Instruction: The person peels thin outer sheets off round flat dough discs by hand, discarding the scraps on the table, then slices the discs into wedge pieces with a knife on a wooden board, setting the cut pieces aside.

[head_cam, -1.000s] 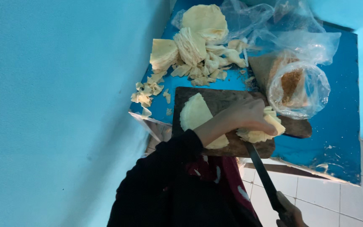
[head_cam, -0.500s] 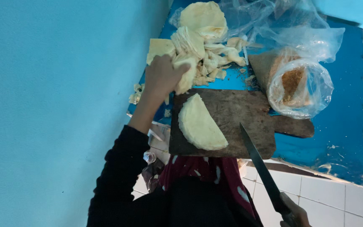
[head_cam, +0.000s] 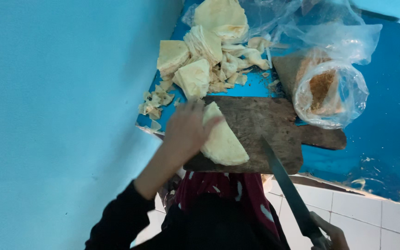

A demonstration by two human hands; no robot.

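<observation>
Left hand [head_cam: 187,132] spread flat, fingers wide, pressing the near-left edge of 1 folded half-round flatbread [head_cam: 223,139] on the dark wooden board [head_cam: 274,125]. Flatbread's long axis slanting from upper left to lower right, straight edge toward the left hand. Right hand [head_cam: 327,234] low at frame edge, wrapped around the knife [head_cam: 285,185], blade tip resting on the board just right of the flatbread; left hand clearly nearer.

Turquoise wall [head_cam: 61,102] beside a blue counter [head_cam: 376,115] (white floor tiles [head_cam: 362,217] below).
</observation>
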